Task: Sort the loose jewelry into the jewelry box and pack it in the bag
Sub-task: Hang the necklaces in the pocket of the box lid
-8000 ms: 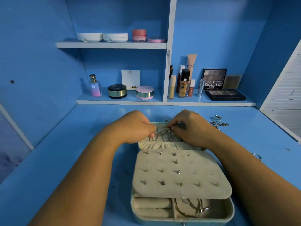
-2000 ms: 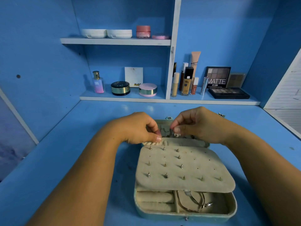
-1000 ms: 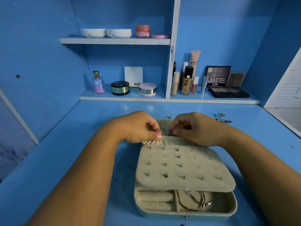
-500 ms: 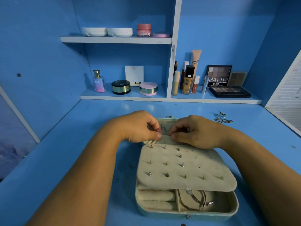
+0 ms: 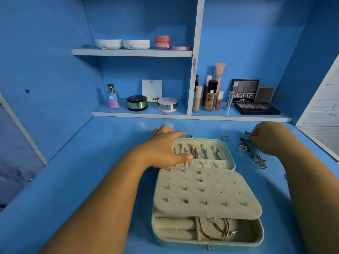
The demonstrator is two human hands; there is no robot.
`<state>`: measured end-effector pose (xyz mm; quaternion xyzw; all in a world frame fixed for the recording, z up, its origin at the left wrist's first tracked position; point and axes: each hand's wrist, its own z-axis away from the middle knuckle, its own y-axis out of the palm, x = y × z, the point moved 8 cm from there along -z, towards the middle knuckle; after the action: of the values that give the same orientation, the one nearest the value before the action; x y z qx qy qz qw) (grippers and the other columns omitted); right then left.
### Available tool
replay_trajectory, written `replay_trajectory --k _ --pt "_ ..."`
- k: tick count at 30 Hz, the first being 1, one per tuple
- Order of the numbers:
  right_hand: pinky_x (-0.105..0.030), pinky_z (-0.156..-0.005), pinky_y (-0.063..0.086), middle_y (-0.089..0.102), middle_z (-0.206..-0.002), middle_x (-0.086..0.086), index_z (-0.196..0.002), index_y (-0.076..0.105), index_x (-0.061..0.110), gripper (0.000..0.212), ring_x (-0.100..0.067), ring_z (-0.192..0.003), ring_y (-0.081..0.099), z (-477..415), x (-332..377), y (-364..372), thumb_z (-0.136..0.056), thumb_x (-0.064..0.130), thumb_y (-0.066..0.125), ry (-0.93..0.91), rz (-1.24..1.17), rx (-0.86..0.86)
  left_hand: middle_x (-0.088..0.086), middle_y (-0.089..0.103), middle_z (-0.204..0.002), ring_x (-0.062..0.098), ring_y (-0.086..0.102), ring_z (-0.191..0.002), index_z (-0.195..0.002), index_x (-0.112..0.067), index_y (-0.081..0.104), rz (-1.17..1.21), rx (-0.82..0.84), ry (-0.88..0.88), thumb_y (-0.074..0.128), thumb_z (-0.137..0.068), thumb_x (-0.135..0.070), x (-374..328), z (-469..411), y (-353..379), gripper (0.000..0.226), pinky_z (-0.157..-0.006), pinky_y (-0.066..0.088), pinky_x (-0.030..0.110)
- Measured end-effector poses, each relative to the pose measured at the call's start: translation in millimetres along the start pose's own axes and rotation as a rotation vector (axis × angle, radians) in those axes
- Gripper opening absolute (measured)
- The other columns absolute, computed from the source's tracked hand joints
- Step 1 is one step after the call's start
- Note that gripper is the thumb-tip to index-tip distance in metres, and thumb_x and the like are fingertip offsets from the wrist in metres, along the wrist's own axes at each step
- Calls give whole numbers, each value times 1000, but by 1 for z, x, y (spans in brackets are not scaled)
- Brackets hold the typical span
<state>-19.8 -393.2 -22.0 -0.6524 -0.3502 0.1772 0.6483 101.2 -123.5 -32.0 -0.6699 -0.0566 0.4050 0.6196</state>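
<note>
The open pale green jewelry box [image 5: 260, 235] lies on the blue desk, its beige earring flap [image 5: 211, 191] studded with several earrings. Necklace chains [image 5: 200, 152] hang in the lid above an elastic pocket. Bracelets [image 5: 218, 230] lie in the lower right compartment. My left hand [image 5: 165, 149] rests on the lid's left edge, fingers straight, thumb on the pocket. My right hand [image 5: 267, 138] is at the loose jewelry pile to the right and pinches a ring [image 5: 246, 136]. Another ring [image 5: 241, 149], a small ring [image 5: 224, 137] and a silver brooch [image 5: 259, 162] lie there.
Cosmetics stand on the back shelves: a perfume bottle [image 5: 112, 97], compacts [image 5: 136, 103], foundation tubes [image 5: 210, 96] and an eyeshadow palette [image 5: 256, 108]. A white slatted panel [image 5: 324, 107] borders the desk on the right.
My right hand has left the necklace lid and moved right to the loose jewelry pile. My left hand has flattened onto the lid's left side. The chains now show uncovered.
</note>
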Motion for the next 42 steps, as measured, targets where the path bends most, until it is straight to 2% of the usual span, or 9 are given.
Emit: replay_trajectory --k 4,9,16,22,29,34,37,40,42 --pt "-26 -47 31 55 -70 -9 -69 55 7 30 -23 -60 48 -6 -17 4 -90 29 59 145 18 27 -6 34 -137 20 25 -134 -147 -38 29 -7 17 -17 60 -83 -62 1 -5 7 75 -112 30 46" --pt "-27 -54 37 61 -89 -10 -94 66 6 34 -25 -74 52 2 -6 4 -87 40 64 140 50 127 -10 42 -117 17 33 -122 -133 -41 44 58 -67 8 68 -78 -59 2 -10 5 62 -108 34 46" --pt "-24 -44 31 48 -67 -7 -65 45 7 30 -15 -56 42 13 6 5 -93 16 52 98 119 148 -11 43 -116 16 33 -122 -131 -42 45 47 -95 24 68 -78 -58 3 -12 4 60 -108 34 44" --pt "-23 -44 27 42 -65 -5 -62 42 8 41 -14 -55 38 14 2 2 -95 31 53 83 194 190 -12 48 -120 12 36 -120 -131 -44 48 103 -114 85 71 -73 -58 4 -13 3 63 -108 34 40" --pt "-22 -51 32 43 -65 -3 -82 53 6 16 -13 -55 38 11 1 3 -93 18 53 60 39 237 -17 50 -120 8 36 -121 -136 -46 46 129 -97 134 72 -78 -52 -2 -13 2 65 -110 31 33" --pt "-21 -45 29 39 -68 -2 -96 62 2 20 -13 -59 39 16 9 -2 -95 14 45 47 107 182 -16 50 -117 8 35 -116 -142 -44 40 80 -76 130 68 -79 -56 -4 -12 3 71 -109 32 33" --pt "-23 -45 31 50 -64 -6 -75 59 4 18 -18 -55 41 19 23 -24 -89 14 54 -8 -108 -17 -17 49 -120 8 34 -118 -143 -44 38 68 -56 126 66 -75 -65 -5 -12 5 76 -111 32 35" --pt "-18 -47 39 62 -70 1 -81 63 13 6 -11 -58 51 34 48 -47 -87 15 61 -179 -432 -256 -19 48 -129 8 33 -127 -144 -42 36 33 -53 127 52 -66 -73 -7 -12 7 86 -113 30 38" --pt "-8 -50 40 63 -74 5 -86 63 20 3 -3 -58 52 45 72 -47 -88 18 64 -322 -639 -224 -18 46 -136 7 31 -132 -146 -38 36 25 -96 135 51 -70 -74 -8 -12 4 86 -114 29 40"
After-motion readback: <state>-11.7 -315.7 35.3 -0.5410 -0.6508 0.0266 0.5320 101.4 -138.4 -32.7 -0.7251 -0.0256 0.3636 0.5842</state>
